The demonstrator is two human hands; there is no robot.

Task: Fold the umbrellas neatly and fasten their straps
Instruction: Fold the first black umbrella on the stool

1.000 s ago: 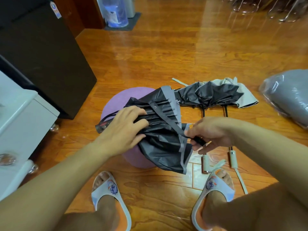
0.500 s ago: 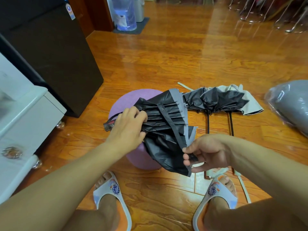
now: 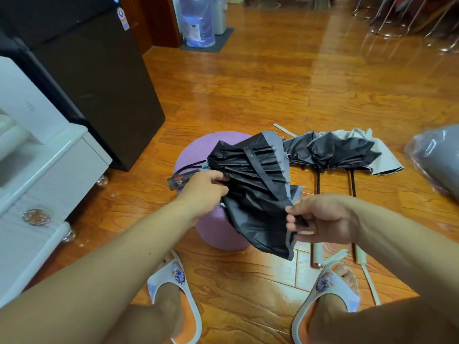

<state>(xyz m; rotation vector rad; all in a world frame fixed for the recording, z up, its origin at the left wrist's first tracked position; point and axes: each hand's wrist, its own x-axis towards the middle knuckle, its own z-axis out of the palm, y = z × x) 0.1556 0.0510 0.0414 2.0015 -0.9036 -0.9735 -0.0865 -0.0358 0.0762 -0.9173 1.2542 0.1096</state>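
Item: black folding umbrella with grey trim (image 3: 255, 184), held over round purple stool (image 3: 196, 151) | Left hand (image 3: 202, 192): grips gathered canopy near handle, steadying pleats | Right hand (image 3: 320, 219): pinches black strap (image 3: 263, 177) end, likely for wrapping

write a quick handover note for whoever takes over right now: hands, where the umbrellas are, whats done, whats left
Left hand: grips the gathered canopy of the black umbrella near its handle end, over the purple stool.
Right hand: pinches the free end of that umbrella's strap, which runs across the pleats, unfastened.
Two more umbrellas lie on the floor beyond, shafts extended, canopies loose, handles near the right foot.
Done: the black umbrella's pleats are partly gathered.
Left: tidy the loose lower folds, wrap and fasten the strap, then collapse, fold and strap the two on the floor.
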